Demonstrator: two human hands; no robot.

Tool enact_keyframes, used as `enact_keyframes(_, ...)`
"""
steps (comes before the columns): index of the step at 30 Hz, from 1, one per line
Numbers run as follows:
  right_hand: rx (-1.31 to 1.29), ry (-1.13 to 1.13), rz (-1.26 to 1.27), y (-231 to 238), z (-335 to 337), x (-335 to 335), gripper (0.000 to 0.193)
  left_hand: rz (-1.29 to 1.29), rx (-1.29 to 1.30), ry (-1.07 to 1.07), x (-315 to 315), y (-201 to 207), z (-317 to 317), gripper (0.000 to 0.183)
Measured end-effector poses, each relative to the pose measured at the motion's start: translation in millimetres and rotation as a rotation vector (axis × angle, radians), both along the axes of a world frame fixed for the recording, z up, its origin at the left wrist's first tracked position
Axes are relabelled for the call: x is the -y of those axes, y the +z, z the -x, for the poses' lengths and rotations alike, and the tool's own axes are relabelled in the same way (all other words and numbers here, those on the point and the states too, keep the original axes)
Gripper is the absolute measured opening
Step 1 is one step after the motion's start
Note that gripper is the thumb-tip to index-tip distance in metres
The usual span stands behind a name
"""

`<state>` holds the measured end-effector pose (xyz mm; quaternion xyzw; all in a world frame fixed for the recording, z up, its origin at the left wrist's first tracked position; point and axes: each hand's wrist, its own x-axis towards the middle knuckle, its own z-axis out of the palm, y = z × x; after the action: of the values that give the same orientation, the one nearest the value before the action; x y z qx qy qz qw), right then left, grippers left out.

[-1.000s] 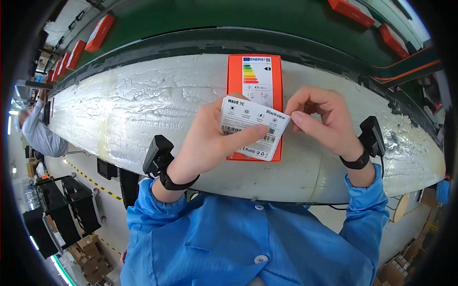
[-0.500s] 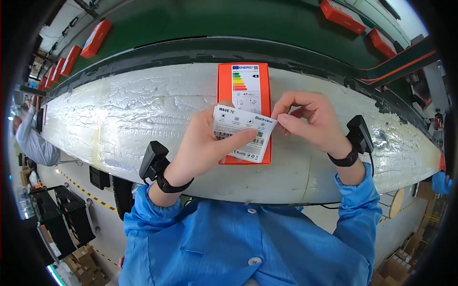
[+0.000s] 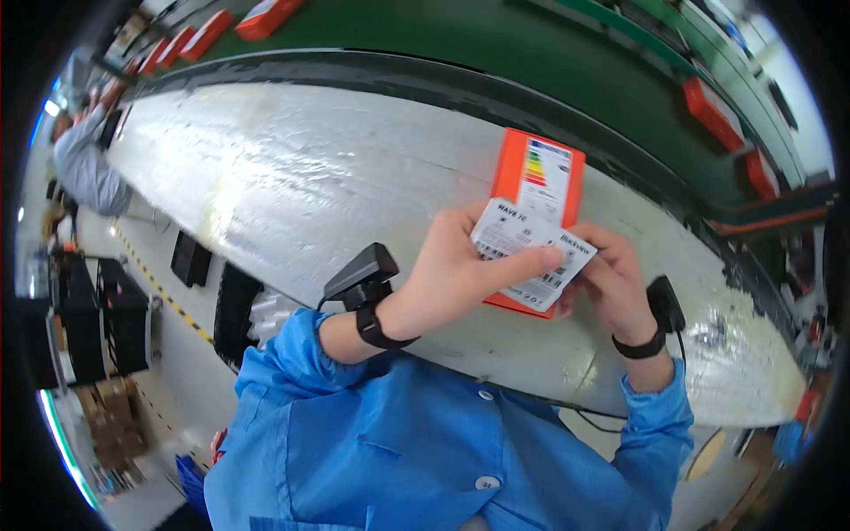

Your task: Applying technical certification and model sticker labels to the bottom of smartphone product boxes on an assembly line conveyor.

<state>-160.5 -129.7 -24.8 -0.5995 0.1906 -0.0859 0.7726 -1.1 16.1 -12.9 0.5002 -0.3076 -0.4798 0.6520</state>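
A white printed label point(image 3: 516, 232) with small icons and barcodes is pinched in my left hand point(image 3: 452, 270), thumb across its face and the other fingers behind it. At the label's right edge my right hand point(image 3: 617, 288) has its fingers closed on the corner; part of those fingertips is hidden behind the label. Beneath both hands lies a flat orange-red box point(image 3: 506, 177) with a white energy-rating sticker point(image 3: 553, 188) on its top. The label covers the lower part of the box.
The box rests on a worktable point(image 3: 292, 168) covered in wrinkled clear film. Beyond it runs a green conveyor belt point(image 3: 496, 44) carrying several orange boxes, one orange box point(image 3: 713, 113) at far right. A person point(image 3: 88, 168) in grey works at the far left. Black crates point(image 3: 111, 310) stand at left.
The view has turned, so the table now slants and the box appears further right. My right fingers have come in against the label's edge. The label stays in my left hand.
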Motion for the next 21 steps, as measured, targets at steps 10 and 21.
enact_keyframes(10,0.071,-0.018,0.272,3.2,-5.1,-28.1,0.005,-0.008,0.116,0.236,-56.7,-29.0,-16.2,0.021)
enact_keyframes(21,0.171,-0.211,0.554,1.8,19.0,15.7,0.003,-0.835,1.306,1.323,-246.5,-75.8,-88.1,0.026)
